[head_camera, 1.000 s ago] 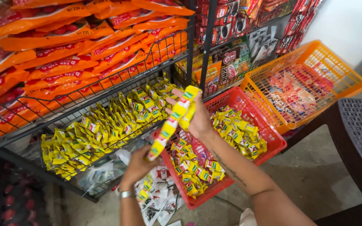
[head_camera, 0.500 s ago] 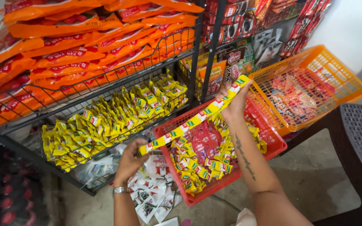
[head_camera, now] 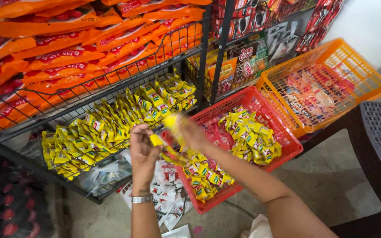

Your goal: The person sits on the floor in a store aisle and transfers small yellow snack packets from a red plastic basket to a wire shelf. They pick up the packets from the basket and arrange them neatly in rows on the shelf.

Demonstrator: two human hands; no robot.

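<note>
Both hands gripping yellow sachet strip, left hand, right hand, over red basket, wire shelf behind.

A small shop: a black wire rack at the left holds stacked orange snack bags and rows of yellow sachets, while red and orange plastic baskets of packets stand at the right.

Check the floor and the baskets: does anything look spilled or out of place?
Yes: white sachets lie loose on the floor below the wire shelf, beside the red basket. The yellow packets in that basket sit in untidy heaps.
</note>
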